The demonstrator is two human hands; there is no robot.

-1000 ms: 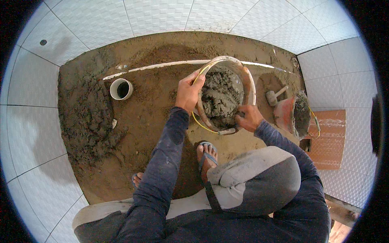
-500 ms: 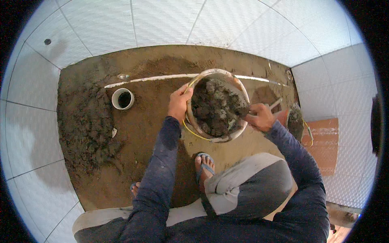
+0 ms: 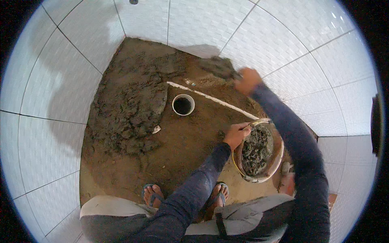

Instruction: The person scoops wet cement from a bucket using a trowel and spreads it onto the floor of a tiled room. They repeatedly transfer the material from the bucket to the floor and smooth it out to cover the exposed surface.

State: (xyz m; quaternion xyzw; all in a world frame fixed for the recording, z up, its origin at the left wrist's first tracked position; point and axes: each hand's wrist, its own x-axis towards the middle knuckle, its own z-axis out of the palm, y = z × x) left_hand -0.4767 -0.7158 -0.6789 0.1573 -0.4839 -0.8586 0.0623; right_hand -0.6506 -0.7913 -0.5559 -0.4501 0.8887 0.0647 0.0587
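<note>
My left hand (image 3: 237,135) grips the left rim of a round bucket (image 3: 278,162), fingers wrapped over the edge. Wet grey mortar (image 3: 256,150) lies inside the bucket, which seems tilted. My right hand (image 3: 248,82) is closed around the handle of a trowel (image 3: 236,74), slightly blurred by motion. The trowel blade carries a dark lump of mortar (image 3: 218,67) and is held out over the floor near the far wall. Left of it spreads a rough bed of mortar (image 3: 125,117) on the floor.
A white pipe end (image 3: 183,112) with a dark inside stands upright in the brown floor (image 3: 202,133). A white strip (image 3: 214,100) runs from near it toward the bucket. White tiled walls (image 3: 52,85) enclose the floor. My sandalled feet (image 3: 153,195) are at the near side.
The view has turned left. My right hand has left the bucket and swung out toward the far wall with the mortar-loaded trowel. My left hand still holds the bucket's rim.
</note>
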